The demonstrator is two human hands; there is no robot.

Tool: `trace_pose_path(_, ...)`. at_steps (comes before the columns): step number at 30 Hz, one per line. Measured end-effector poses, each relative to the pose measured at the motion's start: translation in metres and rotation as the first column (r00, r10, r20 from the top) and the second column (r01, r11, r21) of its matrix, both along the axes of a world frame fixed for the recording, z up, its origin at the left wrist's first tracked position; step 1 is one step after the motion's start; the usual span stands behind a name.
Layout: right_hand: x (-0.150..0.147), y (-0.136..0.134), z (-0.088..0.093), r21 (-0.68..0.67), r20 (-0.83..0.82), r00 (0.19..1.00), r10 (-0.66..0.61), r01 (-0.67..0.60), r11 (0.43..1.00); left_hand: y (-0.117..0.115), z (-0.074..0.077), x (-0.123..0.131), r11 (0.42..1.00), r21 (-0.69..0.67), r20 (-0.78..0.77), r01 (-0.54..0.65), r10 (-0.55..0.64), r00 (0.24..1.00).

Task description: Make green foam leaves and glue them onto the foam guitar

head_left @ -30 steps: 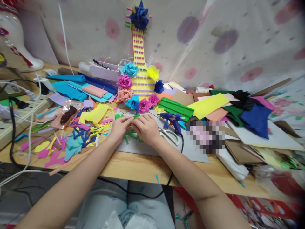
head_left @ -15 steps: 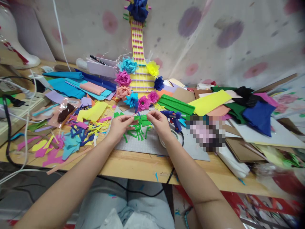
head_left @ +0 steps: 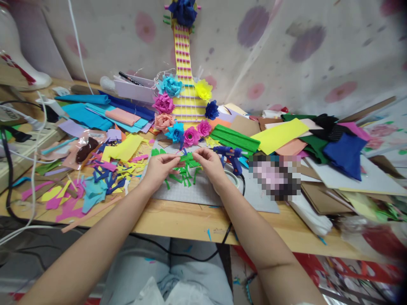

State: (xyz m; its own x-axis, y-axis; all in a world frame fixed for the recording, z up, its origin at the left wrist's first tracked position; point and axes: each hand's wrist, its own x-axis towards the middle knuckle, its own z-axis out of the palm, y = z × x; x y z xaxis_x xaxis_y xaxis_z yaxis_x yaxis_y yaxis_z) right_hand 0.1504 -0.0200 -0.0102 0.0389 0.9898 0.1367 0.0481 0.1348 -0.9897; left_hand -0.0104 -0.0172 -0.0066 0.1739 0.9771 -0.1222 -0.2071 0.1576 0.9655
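While both hands work above the grey mat, left hand and right hand pinch one green paper strip — fingertips closed on it, loose green scraps beneath, blue glue gun just beside.

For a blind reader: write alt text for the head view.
The left hand and right hand pinch a green paper piece over a grey cutting mat on a wooden table strewn with paper scraps. Behind stands a flower-decorated guitar model; a blue glue gun lies nearby.

left forearm bare, right forearm bare, pale blue-grey trousers, creased, over both knees
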Motion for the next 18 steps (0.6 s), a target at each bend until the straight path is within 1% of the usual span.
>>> trace_pose_path(18,-0.0015,0.0018,-0.0014,-0.008,-0.024,1.0,-0.006,0.006,1.0,-0.0001,-0.0013,0.0009,1.0,0.007,-0.023,-0.01,0.01,1.0)
